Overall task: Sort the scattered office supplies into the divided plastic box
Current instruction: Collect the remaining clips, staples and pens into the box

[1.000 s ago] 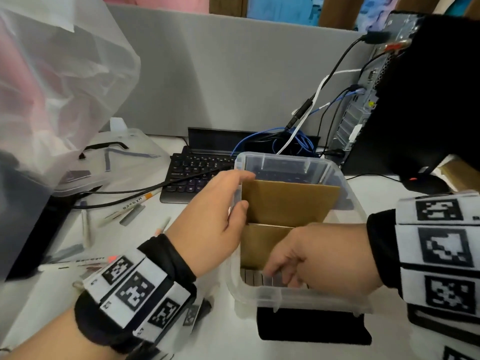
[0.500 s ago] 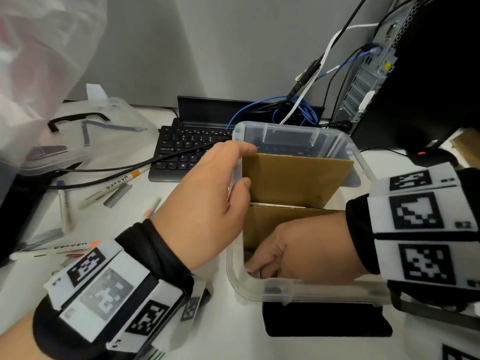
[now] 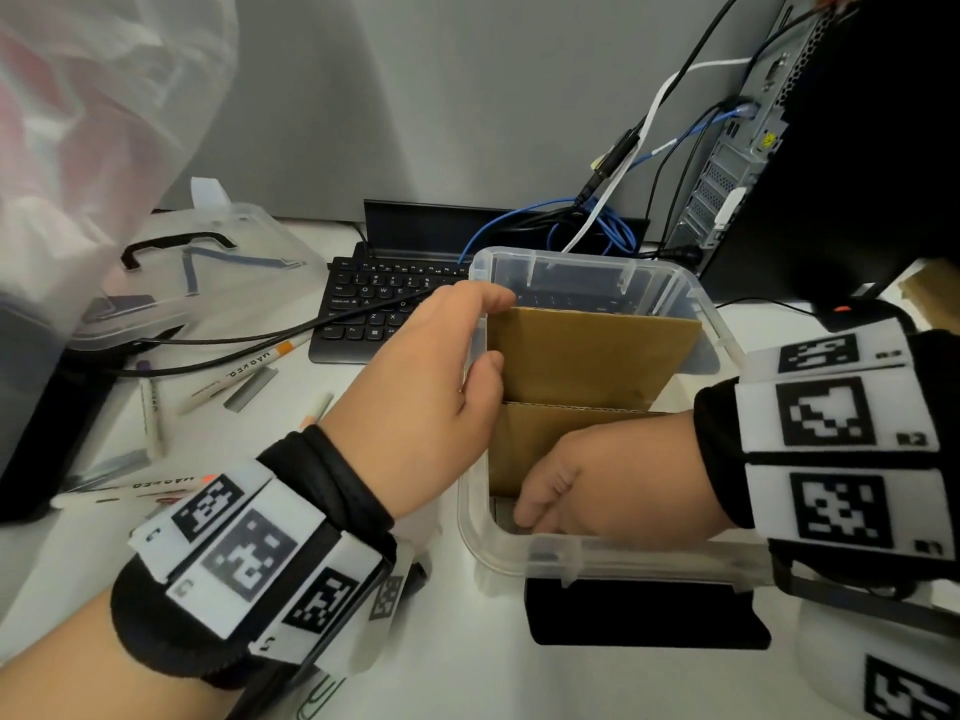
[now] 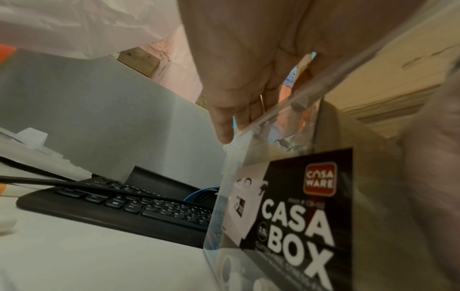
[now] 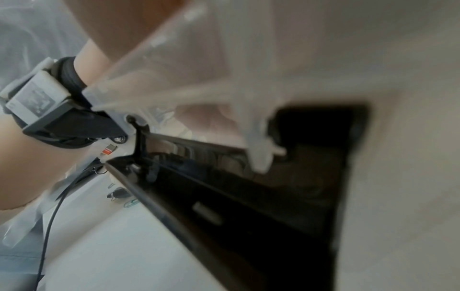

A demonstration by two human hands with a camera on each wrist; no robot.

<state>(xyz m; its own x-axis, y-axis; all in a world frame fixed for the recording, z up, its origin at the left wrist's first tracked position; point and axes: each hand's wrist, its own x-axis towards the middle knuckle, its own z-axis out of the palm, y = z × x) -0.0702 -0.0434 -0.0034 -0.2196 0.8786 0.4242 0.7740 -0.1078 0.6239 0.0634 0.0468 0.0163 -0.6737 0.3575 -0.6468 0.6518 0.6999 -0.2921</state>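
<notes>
On the white desk (image 3: 467,667), before the grey partition (image 3: 415,96), stands the clear plastic box (image 3: 582,262) with cardboard dividers (image 3: 592,356). My left hand (image 3: 426,387) grips its left wall. My right hand (image 3: 613,485) reaches into the nearest compartment, fingers curled; what they hold I cannot tell.

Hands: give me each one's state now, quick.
Left hand: grips the clear plastic box at its left rim.
Right hand: down in the near compartment, fingers hidden; cannot tell.

clear plastic box (image 3: 706,324) w/ brown cardboard dividers (image 3: 592,356), black keyboard (image 3: 374,314), blue cable (image 3: 613,231), white table (image 3: 457,641)
</notes>
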